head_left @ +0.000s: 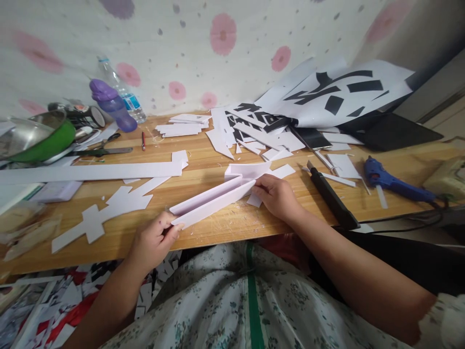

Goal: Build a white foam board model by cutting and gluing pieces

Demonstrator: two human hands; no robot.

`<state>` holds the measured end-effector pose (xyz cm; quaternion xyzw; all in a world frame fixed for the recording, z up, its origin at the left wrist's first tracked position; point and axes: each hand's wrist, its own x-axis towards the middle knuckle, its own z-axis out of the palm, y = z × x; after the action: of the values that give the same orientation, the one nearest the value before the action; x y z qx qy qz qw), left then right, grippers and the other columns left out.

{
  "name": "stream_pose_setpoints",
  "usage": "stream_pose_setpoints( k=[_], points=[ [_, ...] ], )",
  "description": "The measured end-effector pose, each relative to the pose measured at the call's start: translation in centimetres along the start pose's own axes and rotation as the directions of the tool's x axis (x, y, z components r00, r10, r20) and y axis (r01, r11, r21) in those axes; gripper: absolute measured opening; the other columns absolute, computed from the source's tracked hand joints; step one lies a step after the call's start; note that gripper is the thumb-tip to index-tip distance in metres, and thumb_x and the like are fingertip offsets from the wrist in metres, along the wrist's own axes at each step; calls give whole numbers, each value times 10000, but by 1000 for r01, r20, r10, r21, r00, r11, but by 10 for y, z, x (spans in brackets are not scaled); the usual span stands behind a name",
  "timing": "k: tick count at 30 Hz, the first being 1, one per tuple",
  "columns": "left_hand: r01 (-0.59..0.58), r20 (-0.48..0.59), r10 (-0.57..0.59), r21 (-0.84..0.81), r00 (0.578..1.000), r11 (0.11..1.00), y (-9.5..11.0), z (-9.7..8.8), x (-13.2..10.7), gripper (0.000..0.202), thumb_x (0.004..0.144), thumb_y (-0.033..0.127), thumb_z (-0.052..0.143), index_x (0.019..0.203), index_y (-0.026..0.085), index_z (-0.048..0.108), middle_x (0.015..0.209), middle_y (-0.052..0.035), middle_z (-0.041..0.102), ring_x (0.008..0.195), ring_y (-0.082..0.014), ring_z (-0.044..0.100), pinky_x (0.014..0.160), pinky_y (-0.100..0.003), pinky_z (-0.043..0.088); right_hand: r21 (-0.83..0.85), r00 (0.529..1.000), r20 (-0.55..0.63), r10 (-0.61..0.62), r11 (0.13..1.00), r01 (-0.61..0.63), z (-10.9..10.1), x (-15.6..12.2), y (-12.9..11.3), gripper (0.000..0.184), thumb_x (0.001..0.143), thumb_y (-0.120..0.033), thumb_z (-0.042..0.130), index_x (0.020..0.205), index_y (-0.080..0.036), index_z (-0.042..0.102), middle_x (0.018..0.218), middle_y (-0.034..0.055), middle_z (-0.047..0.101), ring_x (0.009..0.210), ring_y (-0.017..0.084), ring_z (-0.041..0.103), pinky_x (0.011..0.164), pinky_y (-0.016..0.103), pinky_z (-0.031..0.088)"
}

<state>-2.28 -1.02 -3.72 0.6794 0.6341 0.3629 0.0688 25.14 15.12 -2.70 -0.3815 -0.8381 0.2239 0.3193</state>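
Between my hands is a white foam-board piece (214, 206), built of narrow upright strips with a channel along it and an angled part at its far end. My left hand (156, 237) pinches its near left end between thumb and fingers. At the other end, my right hand (276, 194) is closed on the side wall near the bend. A flat white strip (284, 171) lies just beyond my right hand. To the left rests a flat white cut-out shape (119, 206), with a long white strip (90, 170) behind it.
On the right lie a black utility knife (330, 196) and a blue glue gun (395, 179) with its cable. White and black scraps (257, 126) pile up at the back. Scissors (103, 150), a purple bottle (114, 109) and a green bowl (47, 140) stand left. Offcuts fill the space below the table.
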Motion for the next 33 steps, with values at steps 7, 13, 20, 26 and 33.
stream_pose_setpoints(
  k=[7, 13, 20, 26, 33],
  points=[
    [80, -17, -80, 32, 997, 996, 2, 2, -2, 161, 817, 328, 521, 727, 202, 568, 541, 40, 622, 479, -117, 572, 510, -210, 436, -17, 1000, -3, -7, 1000, 7, 0, 0, 0, 167, 823, -209, 505, 665, -189, 553, 686, 15, 561, 663, 151, 527, 618, 264, 394],
    [56, -51, -53, 64, 997, 996, 4, 4, -3, 121, 829, 297, 532, 753, 204, 550, 536, 50, 605, 466, -105, 555, 503, -201, 416, 16, 1000, -1, -22, 1000, 22, 1, 0, 1, 162, 827, -238, 497, 688, -189, 566, 714, 31, 581, 679, 167, 541, 627, 281, 400],
    [66, -37, -63, 69, 997, 995, 8, 3, 0, 150, 843, 287, 512, 725, 196, 531, 531, 42, 611, 475, -98, 548, 505, -199, 404, -15, 998, -16, -55, 998, 55, 2, 2, 6, 151, 822, -254, 510, 689, -212, 568, 693, 31, 593, 650, 172, 545, 594, 287, 396],
    [70, -19, -69, 16, 997, 997, 7, 3, -1, 130, 841, 291, 511, 748, 202, 530, 521, 46, 610, 488, -106, 568, 504, -201, 409, -40, 997, -23, -72, 997, 71, 1, 2, 3, 131, 810, -240, 508, 701, -212, 577, 691, 34, 603, 635, 172, 549, 582, 286, 399],
    [87, -2, -87, 11, 996, 996, 8, 3, 2, 104, 854, 282, 505, 783, 206, 514, 520, 65, 606, 464, -100, 571, 506, -197, 413, -45, 998, -27, -65, 997, 64, 0, 1, 1, 141, 811, -252, 498, 709, -207, 584, 679, 24, 591, 612, 158, 530, 567, 273, 387]
  ],
)
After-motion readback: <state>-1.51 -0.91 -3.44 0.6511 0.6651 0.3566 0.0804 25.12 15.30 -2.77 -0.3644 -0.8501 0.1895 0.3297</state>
